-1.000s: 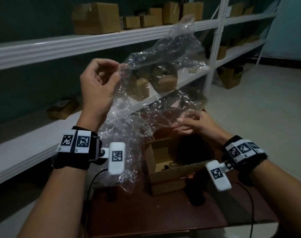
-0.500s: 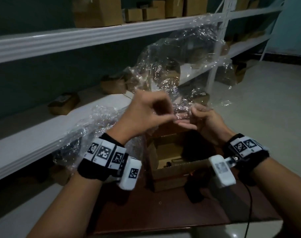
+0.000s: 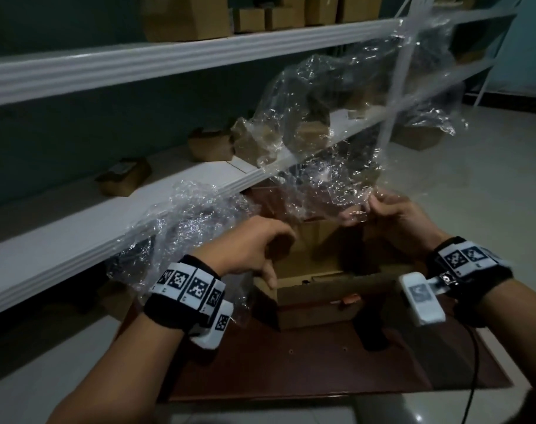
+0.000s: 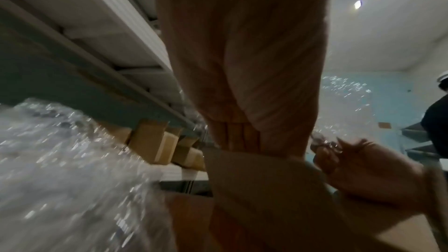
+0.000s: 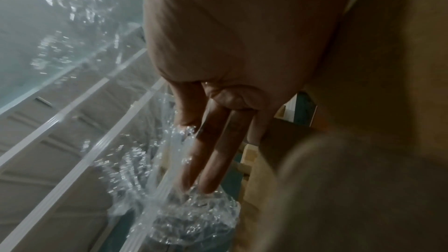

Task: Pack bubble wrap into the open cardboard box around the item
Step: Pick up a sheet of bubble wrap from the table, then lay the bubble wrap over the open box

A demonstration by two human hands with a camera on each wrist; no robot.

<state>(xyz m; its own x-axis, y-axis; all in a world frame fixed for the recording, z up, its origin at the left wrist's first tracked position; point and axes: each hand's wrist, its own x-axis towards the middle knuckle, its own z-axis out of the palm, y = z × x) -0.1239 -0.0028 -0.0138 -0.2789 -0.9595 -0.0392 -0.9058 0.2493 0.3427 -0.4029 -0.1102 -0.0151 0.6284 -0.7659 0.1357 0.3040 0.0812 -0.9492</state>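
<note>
The open cardboard box stands on a dark brown table. Its inside is dim and I cannot make out the item. My left hand curls over the box's left flap, thumb on the outside. My right hand is above the box's far right corner and pinches the clear bubble wrap between thumb and fingers. The sheet billows up behind the box and also drapes left over my left wrist. In the left wrist view the wrap fills the left side.
White shelves holding small cardboard boxes run along the left and behind. A black object stands on the table right of the box, with a cable beside it. Light tiled floor lies to the right. Another person is in the background.
My left hand let go of the wrap's raised edge, dropped and took hold of the box's left flap. The wrap fell over my left wrist. My right hand stayed pinching the wrap.
</note>
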